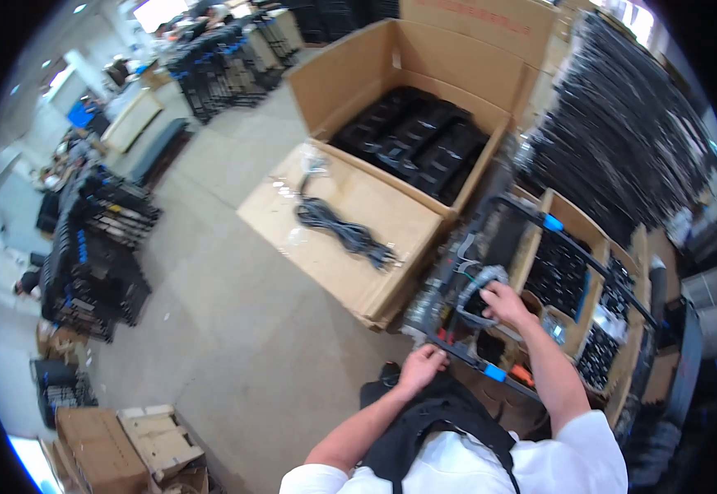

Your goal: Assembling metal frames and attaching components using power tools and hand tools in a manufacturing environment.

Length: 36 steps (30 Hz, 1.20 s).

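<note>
A black metal frame (572, 240) with blue clips lies across a divided wooden parts box (614, 366). My left hand (422, 367) is at the frame's near left corner, fingers curled closed on the bar. My right hand (504, 305) is at the rim of a small container with a crumpled grey plastic edge (467, 309), inside the frame. Its fingers are pinched together; anything between them is too small to make out. Thin pale wires (463, 255) run beside that container. Near my left hand, a small red part (446, 336) sits by the frame's corner.
Ahead, an open cardboard box (350, 165) holds black wrapped parts (412, 140). A coiled black cable (342, 230) lies on its lowered flap (293, 263). Many black bars (622, 123) are stacked at the right. Cartons (103, 453) and racks of black frames (99, 247) stand at left.
</note>
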Tool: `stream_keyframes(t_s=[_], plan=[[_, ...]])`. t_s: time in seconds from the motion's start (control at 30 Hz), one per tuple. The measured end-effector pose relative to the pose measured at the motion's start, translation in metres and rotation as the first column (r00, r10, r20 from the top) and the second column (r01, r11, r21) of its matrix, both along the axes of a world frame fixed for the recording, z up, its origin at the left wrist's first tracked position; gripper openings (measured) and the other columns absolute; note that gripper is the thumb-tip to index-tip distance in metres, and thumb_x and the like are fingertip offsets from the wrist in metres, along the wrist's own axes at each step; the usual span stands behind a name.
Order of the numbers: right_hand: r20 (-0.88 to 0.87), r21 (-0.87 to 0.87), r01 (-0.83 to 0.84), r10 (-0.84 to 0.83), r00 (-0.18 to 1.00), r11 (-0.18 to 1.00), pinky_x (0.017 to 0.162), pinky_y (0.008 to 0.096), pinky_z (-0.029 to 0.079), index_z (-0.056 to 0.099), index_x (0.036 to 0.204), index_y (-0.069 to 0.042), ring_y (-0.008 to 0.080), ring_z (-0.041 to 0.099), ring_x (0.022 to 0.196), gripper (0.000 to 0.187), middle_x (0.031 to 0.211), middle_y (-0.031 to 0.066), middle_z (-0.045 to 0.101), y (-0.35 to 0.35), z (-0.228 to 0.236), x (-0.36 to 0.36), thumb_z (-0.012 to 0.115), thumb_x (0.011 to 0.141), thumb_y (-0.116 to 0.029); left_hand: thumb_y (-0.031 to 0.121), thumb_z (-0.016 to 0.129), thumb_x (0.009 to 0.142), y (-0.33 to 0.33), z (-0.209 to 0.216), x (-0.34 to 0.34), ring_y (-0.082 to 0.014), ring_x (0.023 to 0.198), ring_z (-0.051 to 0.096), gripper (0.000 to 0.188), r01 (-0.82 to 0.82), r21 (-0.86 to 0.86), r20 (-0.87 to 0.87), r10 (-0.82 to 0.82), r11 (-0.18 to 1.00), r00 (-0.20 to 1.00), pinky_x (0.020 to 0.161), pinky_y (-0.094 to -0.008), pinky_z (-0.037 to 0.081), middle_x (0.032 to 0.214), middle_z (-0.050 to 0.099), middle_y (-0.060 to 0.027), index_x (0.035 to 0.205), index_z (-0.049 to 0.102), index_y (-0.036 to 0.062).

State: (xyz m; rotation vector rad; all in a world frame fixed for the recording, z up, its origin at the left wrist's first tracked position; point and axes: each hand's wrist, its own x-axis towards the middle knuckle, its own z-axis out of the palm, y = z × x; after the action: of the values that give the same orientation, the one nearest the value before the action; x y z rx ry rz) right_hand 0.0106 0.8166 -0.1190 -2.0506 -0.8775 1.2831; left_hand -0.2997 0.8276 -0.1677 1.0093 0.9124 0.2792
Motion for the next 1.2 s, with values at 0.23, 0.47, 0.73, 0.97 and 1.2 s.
stream_keyframes(t_s=[0.23,0.47,0.73,0.97,1.2], plan=[[-0.193,0.145,0.225,-0.196,0.961,0.964,0.045,0.0260,0.051,0.058,0.118,-0.008,0.0211,0.077,0.073,0.027,0.100,0.0067,0.066,-0.027,0.019,-0.022,0.058,0.107,-0.033,0.026,0.063,0.103,0.006,0.010,0.002,-0.0142,0.079,0.071,0.025,0.088,0.094,-0.077,-0.081,0.992,0.994,0.077,-0.0324,0.057,0.090,0.076,-0.0057,0.104,0.071,0.0022],[-0.335,0.265,0.276,-0.181,0.925,0.924,0.053,0.0263,0.057,0.056,0.118,-0.004,0.0222,0.077,0.077,0.019,0.091,0.0120,0.071,-0.030,0.057,-0.091,0.058,0.107,-0.020,0.024,0.064,0.103,0.011,0.001,0.000,-0.0138,0.080,0.070,0.022,0.075,0.004,-0.017,-0.075,0.997,0.997,0.077,-0.0326,0.057,0.091,0.075,-0.0052,0.105,0.071,0.0026],[-0.130,0.334,0.226,-0.193,0.972,0.915,0.055,0.0261,0.050,0.059,0.125,0.002,0.0118,0.067,0.066,0.033,0.080,0.0060,0.069,-0.039,0.089,-0.135,0.069,0.096,-0.010,0.026,0.064,0.103,0.002,-0.020,0.002,-0.0141,0.081,0.070,0.024,0.088,0.065,-0.059,-0.084,0.994,0.995,0.077,-0.0323,0.056,0.091,0.075,-0.0048,0.104,0.073,0.0041],[-0.345,0.185,0.410,-0.331,0.878,0.893,0.059,0.0268,0.054,0.068,0.111,0.005,0.0138,0.068,0.068,0.024,0.085,0.0106,0.072,-0.070,0.088,-0.151,0.074,0.094,-0.010,0.028,0.065,0.102,0.008,-0.021,-0.003,-0.0142,0.078,0.071,0.025,0.088,0.108,-0.058,-0.082,0.990,0.995,0.074,-0.0336,0.056,0.087,0.076,-0.0039,0.101,0.074,0.0055],[-0.535,-0.022,0.575,-0.496,0.684,0.818,0.063,0.0259,0.053,0.068,0.124,0.003,0.0145,0.070,0.079,0.029,0.097,0.0077,0.070,-0.132,0.060,-0.199,0.071,0.101,-0.015,0.021,0.065,0.102,0.024,-0.009,-0.003,-0.0124,0.076,0.069,0.022,0.077,-0.043,0.057,-0.075,0.996,0.996,0.073,-0.0306,0.056,0.089,0.076,-0.0053,0.097,0.073,0.0009]])
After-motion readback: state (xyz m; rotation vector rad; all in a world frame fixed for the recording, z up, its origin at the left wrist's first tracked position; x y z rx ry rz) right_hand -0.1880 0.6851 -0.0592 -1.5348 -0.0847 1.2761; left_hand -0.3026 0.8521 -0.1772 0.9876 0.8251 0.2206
